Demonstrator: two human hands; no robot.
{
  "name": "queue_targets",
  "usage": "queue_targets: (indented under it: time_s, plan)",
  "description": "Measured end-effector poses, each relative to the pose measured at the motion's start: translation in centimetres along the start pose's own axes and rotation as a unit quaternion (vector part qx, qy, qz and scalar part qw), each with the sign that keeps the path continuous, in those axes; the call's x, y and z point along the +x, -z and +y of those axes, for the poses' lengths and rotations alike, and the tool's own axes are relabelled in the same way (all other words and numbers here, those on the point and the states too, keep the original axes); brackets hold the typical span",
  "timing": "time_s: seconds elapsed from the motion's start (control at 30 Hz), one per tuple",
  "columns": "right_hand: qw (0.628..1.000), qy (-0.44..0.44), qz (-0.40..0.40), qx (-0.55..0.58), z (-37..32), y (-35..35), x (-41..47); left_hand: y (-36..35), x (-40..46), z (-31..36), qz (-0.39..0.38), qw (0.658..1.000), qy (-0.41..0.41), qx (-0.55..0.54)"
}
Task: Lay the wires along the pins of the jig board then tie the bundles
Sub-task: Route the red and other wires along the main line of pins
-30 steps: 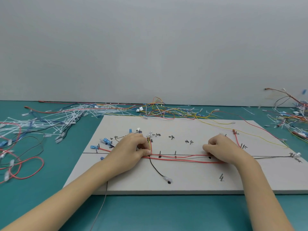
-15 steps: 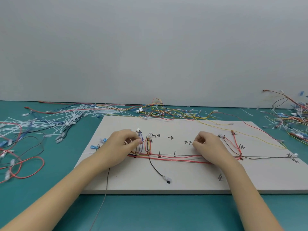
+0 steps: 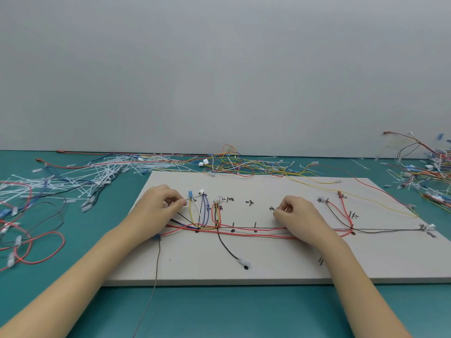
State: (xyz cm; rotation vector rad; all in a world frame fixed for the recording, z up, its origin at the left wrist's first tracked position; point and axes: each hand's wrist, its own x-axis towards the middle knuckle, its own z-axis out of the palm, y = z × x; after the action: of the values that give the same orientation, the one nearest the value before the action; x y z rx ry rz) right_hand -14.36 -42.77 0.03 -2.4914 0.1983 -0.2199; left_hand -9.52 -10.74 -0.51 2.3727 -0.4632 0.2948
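Observation:
The pale jig board [image 3: 268, 269] lies on the teal table, with black pins and handwritten marks. A bundle of red wires [image 3: 244, 234] runs left to right along its middle line. Yellow, white and blue branch wires [image 3: 199, 213] rise from it to small connectors. My left hand [image 3: 158, 208] sits at the board's left end, fingers curled and pinching a wire end beside the blue connector [image 3: 190, 193]. My right hand [image 3: 296, 215] rests over the red bundle at mid-board, fingers curled, pinching something small that I cannot make out.
Loose white cable ties [image 3: 80, 176] and wires lie at the left. A red wire loop [image 3: 41, 247] sits near the left edge. More coloured wires tangle behind the board [image 3: 231, 164] and at the far right [image 3: 429, 176]. A grey wire [image 3: 156, 272] hangs off the board's front.
Both hands have shifted left along the board. The left hand moved from the red branch to the board's left end, uncovering the yellow, white and blue branches. The right hand left the bundle's right part for mid-board.

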Motion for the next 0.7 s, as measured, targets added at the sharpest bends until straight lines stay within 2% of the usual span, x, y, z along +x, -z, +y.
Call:
queue_targets:
  time_s: [0.17,0.7]
  plan:
    - [1.0,-0.005,0.03,0.007,-0.74,-0.38,-0.33,-0.59,-0.1,-0.35,-0.012,0.998,-0.014,0.065]
    - [1.0,0.0,-0.004,0.008,-0.59,-0.62,-0.22,-0.6,-0.52,0.12,-0.001,0.998,-0.005,0.063]
